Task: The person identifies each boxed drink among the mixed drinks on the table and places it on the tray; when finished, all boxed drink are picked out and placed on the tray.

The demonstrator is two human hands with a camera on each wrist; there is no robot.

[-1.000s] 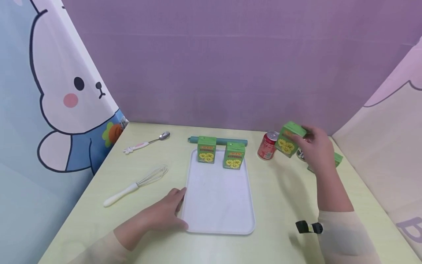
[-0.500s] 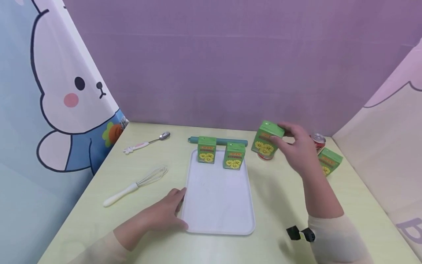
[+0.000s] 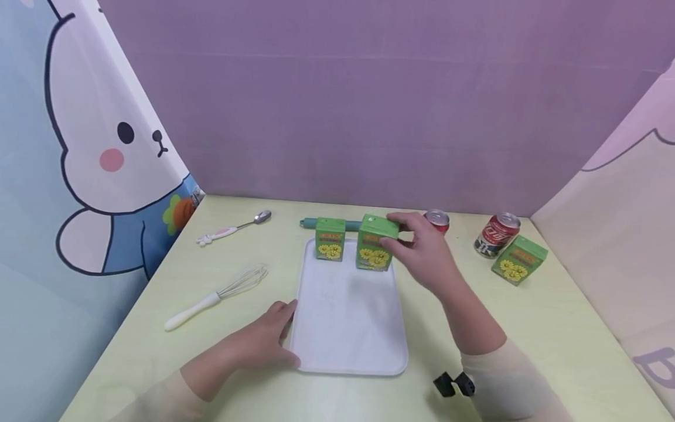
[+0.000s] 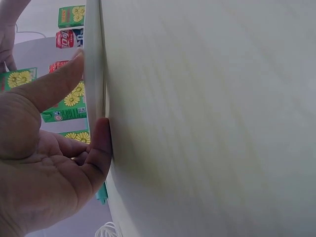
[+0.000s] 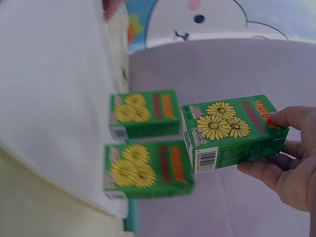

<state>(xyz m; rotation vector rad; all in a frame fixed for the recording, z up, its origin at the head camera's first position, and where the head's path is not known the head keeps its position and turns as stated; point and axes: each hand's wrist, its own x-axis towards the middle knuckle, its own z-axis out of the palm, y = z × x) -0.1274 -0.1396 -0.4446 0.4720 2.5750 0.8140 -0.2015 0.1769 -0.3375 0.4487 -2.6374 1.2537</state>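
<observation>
My right hand (image 3: 424, 249) grips a green drink carton (image 5: 224, 131) printed with yellow flowers, thumb on one side and fingers on the other. It is raised over the far right part of the white tray (image 3: 348, 322). Two matching cartons stand at the tray's far end: the left carton (image 3: 330, 240) shows in the head view, while the right carton (image 5: 148, 170) is mostly hidden there behind the held one but shows in the right wrist view. At the tray's near left side, my left hand (image 3: 261, 340) rests with thumb and fingertips spread against the rim.
Right of the tray are a red can (image 3: 437, 220), partly behind my right hand, a second can (image 3: 497, 234) and a leaning green carton (image 3: 519, 261). A teal stick (image 3: 352, 225) lies behind the tray. A spoon (image 3: 234, 228) and a whisk (image 3: 216, 298) lie to the left.
My right hand has carried the carton leftward, from beside the cans to over the tray, uncovering the cans. My left hand has stayed at the tray's edge.
</observation>
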